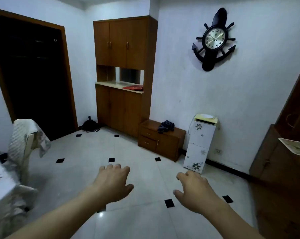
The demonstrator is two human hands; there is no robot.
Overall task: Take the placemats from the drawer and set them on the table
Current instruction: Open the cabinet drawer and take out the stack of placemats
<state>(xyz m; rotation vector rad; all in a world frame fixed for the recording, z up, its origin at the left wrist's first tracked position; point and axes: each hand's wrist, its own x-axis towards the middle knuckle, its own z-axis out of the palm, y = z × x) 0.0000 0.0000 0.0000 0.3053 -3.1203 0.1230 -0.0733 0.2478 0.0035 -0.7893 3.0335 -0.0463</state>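
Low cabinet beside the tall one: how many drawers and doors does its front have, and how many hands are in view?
Drawers: 2, upper drawer, lower drawer
Door: 1
Hands: 2, left hand, right hand
Total: 5

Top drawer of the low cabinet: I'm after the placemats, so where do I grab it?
Probably pinch the small handle at the middle of the top drawer front, coming from the room side. The front sits shut and flush, offering no other hold.

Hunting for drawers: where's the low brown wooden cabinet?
Head view, right of centre: the low cabinet stands against the wall, between the tall wooden cupboard and the white flowered water dispenser.
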